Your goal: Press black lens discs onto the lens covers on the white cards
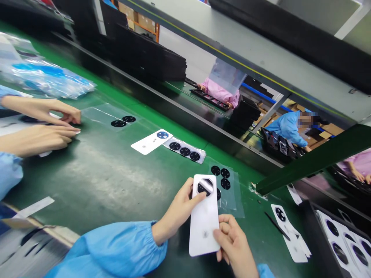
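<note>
A white phone back cover is held upright between both hands. My left hand grips its upper left side, the thumb pressing at the round black camera piece. My right hand pinches its lower right edge, thumb on the front. Behind the cover lies a clear film sheet with several black discs, one partly hidden. Farther left, another white cover with a bluish camera disc touches a strip carrying three black discs.
A co-worker's hands work at the left, near plastic bags and a film with two discs. At right are more covers, black tweezers, a filled black tray and a green post.
</note>
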A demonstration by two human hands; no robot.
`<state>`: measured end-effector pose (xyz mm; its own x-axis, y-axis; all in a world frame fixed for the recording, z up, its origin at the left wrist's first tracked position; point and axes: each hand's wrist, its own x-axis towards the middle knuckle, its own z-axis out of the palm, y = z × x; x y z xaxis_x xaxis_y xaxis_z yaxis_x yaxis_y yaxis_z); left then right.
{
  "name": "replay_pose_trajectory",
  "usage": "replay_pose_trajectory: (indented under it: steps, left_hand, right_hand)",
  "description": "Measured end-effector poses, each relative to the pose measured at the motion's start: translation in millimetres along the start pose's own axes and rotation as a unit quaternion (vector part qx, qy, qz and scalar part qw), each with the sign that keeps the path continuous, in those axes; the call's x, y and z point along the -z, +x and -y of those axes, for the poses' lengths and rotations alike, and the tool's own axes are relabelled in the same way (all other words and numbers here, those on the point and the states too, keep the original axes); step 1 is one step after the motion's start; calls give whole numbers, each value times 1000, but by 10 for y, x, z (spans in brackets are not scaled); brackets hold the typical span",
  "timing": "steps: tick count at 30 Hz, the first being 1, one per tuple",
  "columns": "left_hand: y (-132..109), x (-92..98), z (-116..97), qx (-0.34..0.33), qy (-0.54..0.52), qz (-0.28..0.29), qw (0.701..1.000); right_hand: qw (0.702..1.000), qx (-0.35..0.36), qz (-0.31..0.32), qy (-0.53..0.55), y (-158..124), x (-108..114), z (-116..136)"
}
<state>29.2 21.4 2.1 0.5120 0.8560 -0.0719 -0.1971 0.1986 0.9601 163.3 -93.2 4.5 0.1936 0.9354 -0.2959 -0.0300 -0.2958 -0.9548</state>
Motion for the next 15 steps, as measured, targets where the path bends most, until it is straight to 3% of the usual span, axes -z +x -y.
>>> replay_pose_trajectory:
  steps: [2, 4, 6, 9, 11, 15]
  left_hand:
    - [35, 22, 5, -4, 2, -23, 1000]
    - [42, 52, 12, -15, 13, -50, 999]
    - [-4, 93, 16, -26, 32, -83, 996]
    - [-204, 195, -7, -53, 68, -87, 992]
    - [-418, 291, -53, -57, 84, -24, 995]
    - [-928, 498, -160, 34, 61, 217, 974]
  right_hand:
    - [1000, 18, -8, -10, 101, 43, 121]
    - [997, 42, -63, -31, 336, 165, 269]
    - [986, 69, -146, -47, 698, 348, 426]
    - [974, 75, -205, -67, 1316, 617, 635]
    - [966, 76, -229, -90, 1633, 705, 731]
    - [950, 119, -252, -140, 1827, 628, 801]
